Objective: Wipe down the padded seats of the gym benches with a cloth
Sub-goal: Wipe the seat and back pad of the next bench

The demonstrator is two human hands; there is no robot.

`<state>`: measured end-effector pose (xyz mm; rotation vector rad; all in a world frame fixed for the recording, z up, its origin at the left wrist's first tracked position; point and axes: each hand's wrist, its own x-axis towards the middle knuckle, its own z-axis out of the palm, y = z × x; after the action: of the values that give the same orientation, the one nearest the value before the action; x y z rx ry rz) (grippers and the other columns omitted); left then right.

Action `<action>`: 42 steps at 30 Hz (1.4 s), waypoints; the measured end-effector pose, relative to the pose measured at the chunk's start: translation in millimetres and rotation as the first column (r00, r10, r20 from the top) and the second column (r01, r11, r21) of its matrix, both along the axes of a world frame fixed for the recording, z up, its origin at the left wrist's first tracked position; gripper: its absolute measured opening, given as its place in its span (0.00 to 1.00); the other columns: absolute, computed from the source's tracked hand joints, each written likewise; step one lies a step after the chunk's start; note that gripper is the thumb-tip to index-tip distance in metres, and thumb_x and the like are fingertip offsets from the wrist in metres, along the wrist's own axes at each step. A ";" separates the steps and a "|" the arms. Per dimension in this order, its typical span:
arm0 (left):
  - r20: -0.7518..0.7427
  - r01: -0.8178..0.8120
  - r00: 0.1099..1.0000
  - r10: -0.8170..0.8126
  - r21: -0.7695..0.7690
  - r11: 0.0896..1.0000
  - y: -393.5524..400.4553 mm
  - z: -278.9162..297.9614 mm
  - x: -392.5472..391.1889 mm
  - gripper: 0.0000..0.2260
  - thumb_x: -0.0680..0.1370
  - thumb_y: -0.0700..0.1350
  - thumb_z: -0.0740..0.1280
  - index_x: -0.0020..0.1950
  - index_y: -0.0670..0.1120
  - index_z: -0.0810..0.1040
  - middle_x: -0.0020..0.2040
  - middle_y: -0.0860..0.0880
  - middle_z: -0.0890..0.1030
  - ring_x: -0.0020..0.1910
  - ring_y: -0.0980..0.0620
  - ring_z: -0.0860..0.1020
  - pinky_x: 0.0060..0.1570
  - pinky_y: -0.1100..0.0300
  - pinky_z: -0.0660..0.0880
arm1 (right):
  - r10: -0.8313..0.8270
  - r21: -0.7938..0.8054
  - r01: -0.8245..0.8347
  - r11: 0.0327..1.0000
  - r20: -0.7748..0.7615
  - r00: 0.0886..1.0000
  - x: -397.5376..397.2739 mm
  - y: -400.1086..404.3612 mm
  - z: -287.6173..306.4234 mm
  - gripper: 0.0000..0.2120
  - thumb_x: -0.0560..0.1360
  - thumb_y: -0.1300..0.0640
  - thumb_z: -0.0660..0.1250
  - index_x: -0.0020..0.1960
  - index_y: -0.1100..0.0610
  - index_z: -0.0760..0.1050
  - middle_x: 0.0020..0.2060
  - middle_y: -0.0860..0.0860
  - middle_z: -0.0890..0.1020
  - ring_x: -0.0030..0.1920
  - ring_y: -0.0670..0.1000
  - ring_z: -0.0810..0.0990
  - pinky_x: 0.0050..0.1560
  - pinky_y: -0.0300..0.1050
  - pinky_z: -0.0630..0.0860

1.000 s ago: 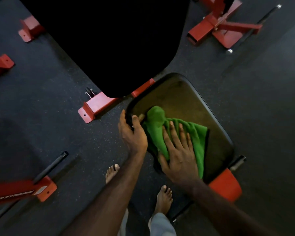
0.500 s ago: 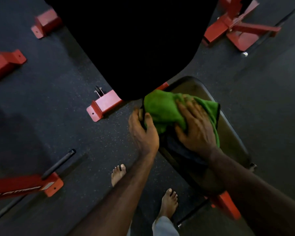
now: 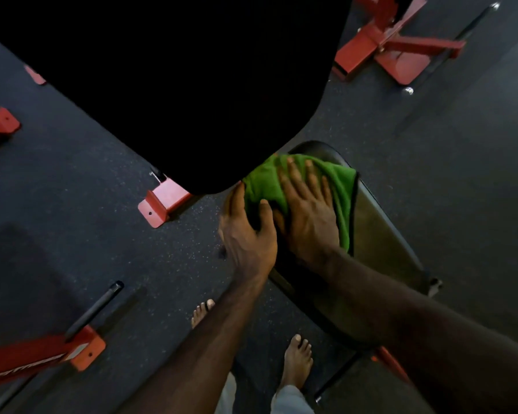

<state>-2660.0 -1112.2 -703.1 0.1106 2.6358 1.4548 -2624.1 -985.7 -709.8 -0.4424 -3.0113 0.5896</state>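
A green cloth (image 3: 265, 186) lies on the far end of the dark padded seat (image 3: 380, 243) of a gym bench, close under the black backrest pad (image 3: 177, 85). My right hand (image 3: 308, 213) presses flat on the cloth, fingers spread toward the backrest. My left hand (image 3: 245, 234) grips the seat's left edge, its thumb resting on the cloth's near corner. The seat's near end is hidden under my right forearm.
Red bench frame feet sit on the dark rubber floor: one (image 3: 162, 204) just left of the seat, another (image 3: 392, 52) at the top right, a third (image 3: 42, 357) with a black bar at the lower left. My bare feet (image 3: 296, 363) stand beside the seat.
My right hand has pushed the green cloth along the seat from its middle up to the far end under the backrest. My left hand slid the same way along the seat's edge.
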 end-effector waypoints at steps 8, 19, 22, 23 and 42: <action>-0.051 0.081 0.995 -0.083 -0.040 0.996 -1.3 -1.5 7.6 0.24 0.81 0.51 0.64 0.76 0.44 0.72 0.73 0.44 0.73 0.71 0.49 0.71 0.70 0.49 0.69 | -0.132 0.096 0.127 0.987 0.047 0.990 -29.1 56.9 4.9 0.35 0.78 0.37 0.57 0.81 0.49 0.61 0.79 0.53 0.66 0.80 0.60 0.61 0.78 0.65 0.58; -0.003 0.077 0.997 -0.077 0.017 0.997 -11.6 -3.8 -1.7 0.22 0.81 0.49 0.64 0.75 0.46 0.73 0.73 0.47 0.73 0.72 0.52 0.70 0.72 0.51 0.68 | -0.170 0.047 0.167 0.985 0.059 0.984 -38.1 73.3 8.6 0.32 0.78 0.33 0.56 0.78 0.45 0.64 0.74 0.50 0.72 0.72 0.61 0.70 0.67 0.66 0.71; 0.015 0.060 0.998 -0.060 0.033 0.998 -13.7 -5.3 -3.4 0.21 0.81 0.48 0.64 0.74 0.45 0.74 0.71 0.47 0.74 0.71 0.54 0.70 0.71 0.62 0.66 | -0.476 -0.020 0.481 0.877 0.108 0.873 -48.2 46.5 16.9 0.29 0.78 0.37 0.57 0.76 0.46 0.65 0.72 0.50 0.72 0.71 0.62 0.70 0.68 0.68 0.67; 0.015 0.056 0.998 -0.056 0.028 0.998 -13.6 -4.7 -3.8 0.20 0.82 0.46 0.64 0.74 0.45 0.74 0.71 0.47 0.74 0.71 0.55 0.70 0.69 0.67 0.65 | -0.476 -0.016 0.480 0.877 0.106 0.873 -43.0 39.5 15.4 0.30 0.79 0.39 0.58 0.78 0.47 0.64 0.75 0.52 0.69 0.75 0.62 0.66 0.72 0.69 0.62; 0.174 -0.125 0.981 0.086 0.229 0.965 -21.2 -11.8 -7.9 0.19 0.82 0.41 0.60 0.72 0.40 0.75 0.67 0.49 0.78 0.62 0.66 0.74 0.61 0.76 0.67 | 0.274 0.091 -0.278 0.956 0.048 0.960 32.6 48.7 1.8 0.35 0.79 0.41 0.60 0.83 0.48 0.58 0.83 0.50 0.56 0.83 0.57 0.50 0.81 0.63 0.49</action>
<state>-2667.9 -1133.4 -714.9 -0.1241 2.3622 1.7313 -2591.5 -937.1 -708.0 -0.0253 -3.1417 0.4490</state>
